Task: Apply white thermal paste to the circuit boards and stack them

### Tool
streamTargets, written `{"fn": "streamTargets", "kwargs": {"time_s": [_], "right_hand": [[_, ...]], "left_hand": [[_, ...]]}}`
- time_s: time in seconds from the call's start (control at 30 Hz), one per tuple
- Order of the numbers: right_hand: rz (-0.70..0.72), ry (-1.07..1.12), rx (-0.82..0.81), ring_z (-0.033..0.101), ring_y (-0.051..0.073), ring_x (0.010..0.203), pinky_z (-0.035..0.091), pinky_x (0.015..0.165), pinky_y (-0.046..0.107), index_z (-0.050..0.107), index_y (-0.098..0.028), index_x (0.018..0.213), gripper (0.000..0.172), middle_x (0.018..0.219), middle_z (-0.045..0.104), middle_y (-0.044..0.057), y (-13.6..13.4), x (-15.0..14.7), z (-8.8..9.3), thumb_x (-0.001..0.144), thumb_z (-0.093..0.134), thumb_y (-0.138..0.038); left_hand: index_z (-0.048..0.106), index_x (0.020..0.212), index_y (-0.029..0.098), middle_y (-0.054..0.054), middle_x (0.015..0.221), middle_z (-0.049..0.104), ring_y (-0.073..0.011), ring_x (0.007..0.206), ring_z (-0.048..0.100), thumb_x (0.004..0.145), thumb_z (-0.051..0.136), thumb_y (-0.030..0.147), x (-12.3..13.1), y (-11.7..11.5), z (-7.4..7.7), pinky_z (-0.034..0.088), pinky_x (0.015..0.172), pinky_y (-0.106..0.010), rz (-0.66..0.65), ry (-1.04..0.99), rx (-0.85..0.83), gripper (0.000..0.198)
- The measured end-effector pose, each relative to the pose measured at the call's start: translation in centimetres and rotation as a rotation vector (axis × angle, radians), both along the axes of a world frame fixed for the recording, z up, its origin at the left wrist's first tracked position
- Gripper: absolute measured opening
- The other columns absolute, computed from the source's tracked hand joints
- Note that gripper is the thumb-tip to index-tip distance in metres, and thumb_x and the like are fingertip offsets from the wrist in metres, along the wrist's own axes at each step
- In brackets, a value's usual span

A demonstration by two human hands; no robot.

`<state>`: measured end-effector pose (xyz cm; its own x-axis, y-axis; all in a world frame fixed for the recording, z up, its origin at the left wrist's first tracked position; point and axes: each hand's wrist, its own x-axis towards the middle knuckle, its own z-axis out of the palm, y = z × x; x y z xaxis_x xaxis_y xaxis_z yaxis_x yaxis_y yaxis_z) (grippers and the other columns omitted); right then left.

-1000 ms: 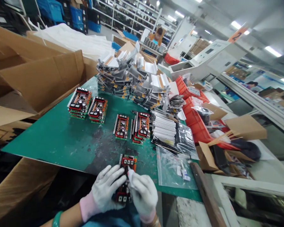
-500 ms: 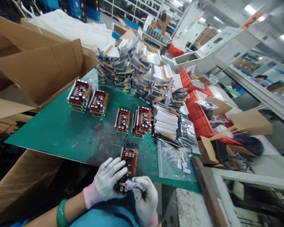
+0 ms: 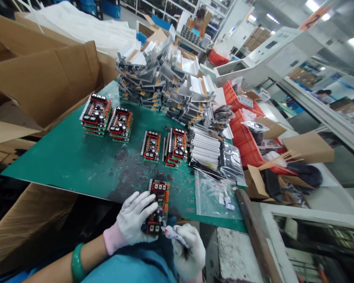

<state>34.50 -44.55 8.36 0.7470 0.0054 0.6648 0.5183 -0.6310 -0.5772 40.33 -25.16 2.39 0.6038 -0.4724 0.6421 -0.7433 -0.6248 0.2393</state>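
Note:
A circuit board (image 3: pixel 164 198) with a red frame and black square parts lies at the table's near edge, its near end jutting toward my body. My left hand (image 3: pixel 135 218), in a white glove with a pink cuff, holds it from the left, the fingers over its side and the thumb by the near end. In my gloved right hand (image 3: pixel 190 251) is a small white squeeze tube with red print (image 3: pixel 171 232), gripped closed. The tube's nozzle points left at the board's near right corner; whether it touches cannot be made out.
Stacks of similar boards (image 3: pixel 96 114) stand at the left and centre of the green table (image 3: pixel 67 157). Behind them rise piled metal heat sinks (image 3: pixel 168 78). A clear bag (image 3: pixel 209 196), white strips (image 3: pixel 205 147) and a wooden bar (image 3: pixel 256 236) lie at the right. A cardboard box (image 3: pixel 53 78) borders the left.
My right hand and the tube have drawn back to the right, from over the board's near end to its side. My left hand stays on the board. The view has shifted slightly.

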Motion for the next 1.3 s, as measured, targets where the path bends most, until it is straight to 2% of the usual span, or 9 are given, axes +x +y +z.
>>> {"fn": "streamTargets", "kwargs": {"time_s": [0.3, 0.47, 0.6, 0.77, 0.87, 0.97, 1.07, 1.23, 1.3], "right_hand": [[0.161, -0.084, -0.005, 0.064, 0.015, 0.056, 0.053, 0.05, 0.028, 0.06, -0.019, 0.108, 0.015, 0.073, 0.071, 0.004, 0.2, -0.9, 0.1, 0.1, 0.048, -0.022], [0.288, -0.154, -0.283, 0.057, 0.012, 0.051, 0.046, 0.046, 0.026, 0.064, -0.016, 0.093, 0.012, 0.069, 0.071, 0.003, 1.5, -0.4, 2.0, 0.096, 0.054, -0.013], [0.419, -0.266, -0.512, 0.062, 0.012, 0.061, 0.049, 0.049, 0.025, 0.071, -0.015, 0.087, 0.014, 0.079, 0.075, 0.006, 2.5, 0.3, 2.8, 0.095, 0.061, -0.021], [0.398, -0.257, -0.55, 0.063, 0.012, 0.063, 0.05, 0.05, 0.025, 0.072, -0.012, 0.088, 0.017, 0.08, 0.075, 0.006, 2.9, 0.6, 2.9, 0.096, 0.057, -0.017], [0.386, -0.206, -0.553, 0.063, 0.011, 0.061, 0.05, 0.051, 0.025, 0.071, -0.013, 0.091, 0.009, 0.08, 0.075, 0.005, 2.5, 0.2, 3.0, 0.093, 0.062, -0.014], [0.344, -0.16, -0.435, 0.062, 0.012, 0.056, 0.048, 0.049, 0.026, 0.067, -0.016, 0.093, 0.007, 0.075, 0.073, 0.003, 1.6, -0.4, 2.9, 0.09, 0.065, -0.011], [0.237, -0.094, -0.135, 0.061, 0.013, 0.051, 0.05, 0.049, 0.027, 0.064, -0.022, 0.095, 0.009, 0.067, 0.07, -0.001, 0.2, -0.7, 1.7, 0.091, 0.061, -0.015], [-0.417, 0.091, 0.424, 0.071, 0.019, 0.071, 0.057, 0.063, 0.031, 0.065, -0.02, 0.1, 0.016, 0.082, 0.074, 0.005, -1.6, 1.3, -1.6, 0.09, 0.064, -0.032], [-0.55, 0.186, 0.572, 0.071, 0.02, 0.075, 0.057, 0.067, 0.032, 0.066, -0.016, 0.1, 0.027, 0.088, 0.075, 0.009, -1.7, 3.1, -2.6, 0.087, 0.066, -0.039]], "left_hand": [[0.059, 0.122, 0.018, -0.012, 0.125, 0.067, -0.0279, 0.124, 0.057, 0.078, 0.06, 0.069, -0.1, -0.1, 0.1, 0.022, 0.119, -0.042, 0.005, 0.019, -0.007, 0.067], [0.059, 0.123, 0.018, -0.012, 0.125, 0.067, -0.0262, 0.124, 0.057, 0.082, 0.059, 0.062, 0.0, 0.0, 0.1, 0.023, 0.119, -0.041, -0.009, 0.019, -0.022, 0.059], [0.059, 0.124, 0.019, -0.01, 0.126, 0.067, -0.0252, 0.124, 0.058, 0.082, 0.061, 0.055, -0.1, -0.1, 0.3, 0.023, 0.119, -0.039, -0.003, 0.048, -0.041, 0.055], [0.061, 0.123, 0.022, -0.008, 0.127, 0.067, -0.0219, 0.125, 0.057, 0.09, 0.053, 0.04, -0.3, -0.2, 0.3, 0.025, 0.119, -0.037, 0.011, 0.082, -0.095, 0.039], [0.059, 0.124, 0.022, -0.008, 0.127, 0.067, -0.0245, 0.124, 0.058, 0.085, 0.058, 0.052, -0.3, -0.1, 0.1, 0.025, 0.119, -0.039, 0.01, 0.087, -0.076, 0.049], [0.057, 0.126, 0.022, -0.01, 0.127, 0.066, -0.0264, 0.124, 0.058, 0.083, 0.059, 0.061, -0.3, 0.0, -0.1, 0.024, 0.12, -0.041, -0.009, 0.075, -0.039, 0.058], [0.059, 0.12, 0.024, -0.008, 0.123, 0.069, -0.0249, 0.124, 0.058, 0.086, 0.06, 0.059, -0.5, -0.1, -0.1, 0.025, 0.119, -0.042, -0.045, 0.054, -0.089, 0.048], [0.062, 0.104, 0.024, -0.001, 0.113, 0.073, -0.0204, 0.125, 0.058, 0.088, 0.069, 0.037, -0.6, -0.2, 0.3, 0.027, 0.118, -0.039, -0.163, -0.002, -0.107, 0.022], [0.061, 0.101, 0.023, -0.001, 0.112, 0.074, -0.019, 0.123, 0.059, 0.088, 0.069, 0.038, -0.4, 0.0, 0.3, 0.027, 0.118, -0.036, -0.193, -0.002, -0.061, 0.021]]}}
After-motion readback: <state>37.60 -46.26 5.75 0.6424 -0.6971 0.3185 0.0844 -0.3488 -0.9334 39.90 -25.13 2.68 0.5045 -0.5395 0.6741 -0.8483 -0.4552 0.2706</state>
